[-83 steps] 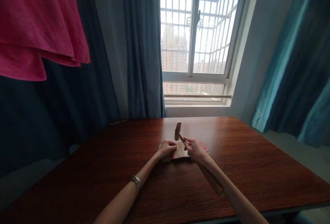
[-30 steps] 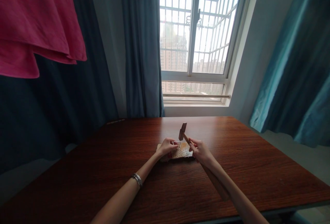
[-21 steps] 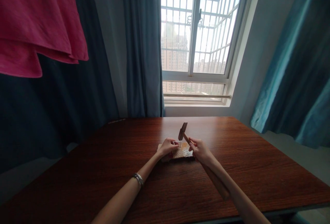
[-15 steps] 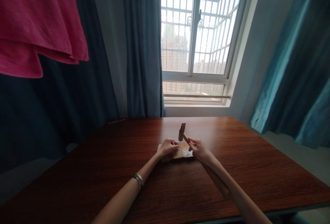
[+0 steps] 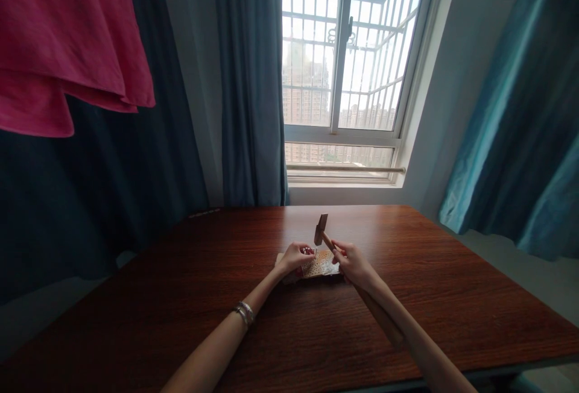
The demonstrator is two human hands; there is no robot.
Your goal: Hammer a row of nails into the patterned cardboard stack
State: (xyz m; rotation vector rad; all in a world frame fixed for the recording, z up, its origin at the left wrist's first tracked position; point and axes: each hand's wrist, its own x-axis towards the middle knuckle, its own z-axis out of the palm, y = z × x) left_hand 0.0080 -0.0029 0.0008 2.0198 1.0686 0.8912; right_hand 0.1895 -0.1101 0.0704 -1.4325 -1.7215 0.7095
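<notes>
My right hand (image 5: 351,263) is closed round the wooden handle of a hammer (image 5: 321,230); the handle's rear end runs back under my forearm. The hammer head is raised a little over a thin upright nail (image 5: 316,253). My left hand (image 5: 295,257) is closed in a pinch, its fingertips at the nail, with small dark red spots showing by the fingers. Beneath both hands lies a flat, light board (image 5: 320,266) with a dotted pattern, partly covered by my left hand. What the nail's lower end touches is too small to tell.
The board lies on a dark reddish-brown wooden table (image 5: 253,345). Behind it are a barred window (image 5: 312,134) and blue curtains (image 5: 253,97). A pink cloth (image 5: 72,37) hangs at the upper left. A small white object (image 5: 125,257) shows by the table's left edge.
The hammer head has shifted very slightly up and to the right, away from the nail. My left hand has hardly moved; the board stays where it was.
</notes>
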